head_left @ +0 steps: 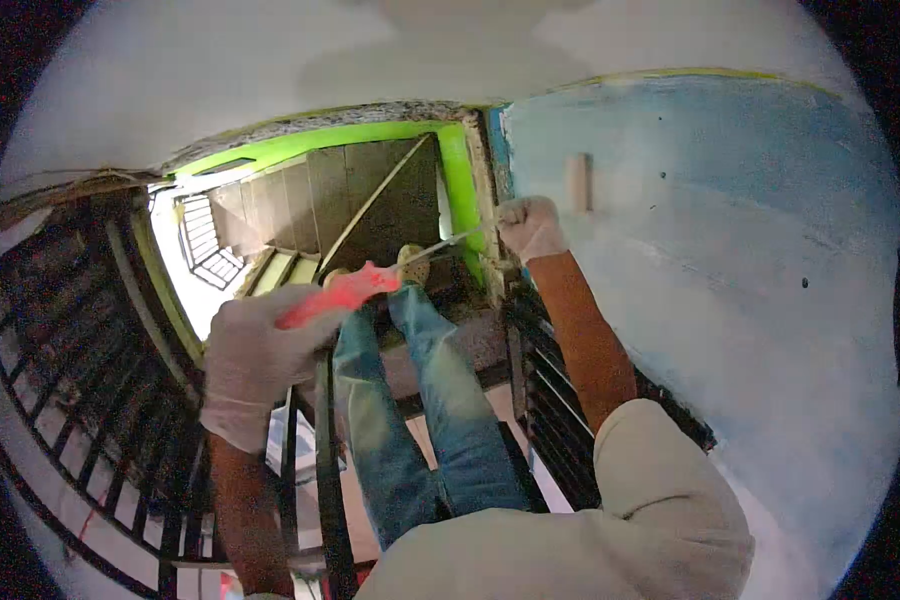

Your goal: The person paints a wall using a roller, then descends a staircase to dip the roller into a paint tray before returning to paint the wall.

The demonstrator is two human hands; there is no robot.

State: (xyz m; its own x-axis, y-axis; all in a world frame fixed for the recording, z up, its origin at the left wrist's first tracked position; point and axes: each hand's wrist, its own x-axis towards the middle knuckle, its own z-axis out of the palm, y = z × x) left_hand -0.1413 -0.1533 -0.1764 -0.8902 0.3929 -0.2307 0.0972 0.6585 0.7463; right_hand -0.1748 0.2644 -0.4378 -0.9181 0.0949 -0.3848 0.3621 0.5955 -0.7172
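My left hand (260, 355), in a thin whitish glove, is closed around the red handle (342, 296) of a tool with a long thin metal shaft (448, 241). The shaft slants up and right to my right hand (530, 226), gloved as well, whose fingers are curled at its far end. The fist hides that end of the tool. Just above and right of my right hand, a small beige cylinder (579, 182) shows blurred against the light blue wall (730, 230), which carries whitish smears.
Black metal railings (80, 430) run along the left, with more bars (555, 420) below my right arm. A bright green-edged opening (455, 175) shows stairs and a window grille (200, 230). My feet and jeans (450, 400) are below, and a white surface (220, 80) spans the top.
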